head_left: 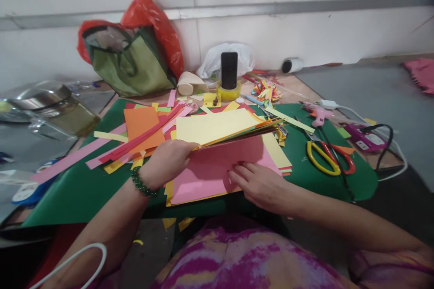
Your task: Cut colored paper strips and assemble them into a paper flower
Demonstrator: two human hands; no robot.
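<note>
My left hand (170,161), a green bead bracelet at its wrist, pinches the near left edge of a stack of coloured paper (217,125). A pale yellow sheet is on top, and the stack is tilted up off the sheets below. Under it lies a pink sheet of paper (206,180) on a yellow one. My right hand (259,185) rests on the pink sheet with its fingers stretched out, holding nothing. Its fingertips touch the paper near the middle. More pale yellow sheets (280,156) stick out at the right.
A green mat (74,194) covers the table. Paper strips (110,146) and an orange sheet (140,122) lie left. Scissors (323,158), a pink glue gun (318,115) and a purple power strip (364,137) lie right. Behind stand a phone (229,70), yellow tape (228,92) and a green bag (132,65).
</note>
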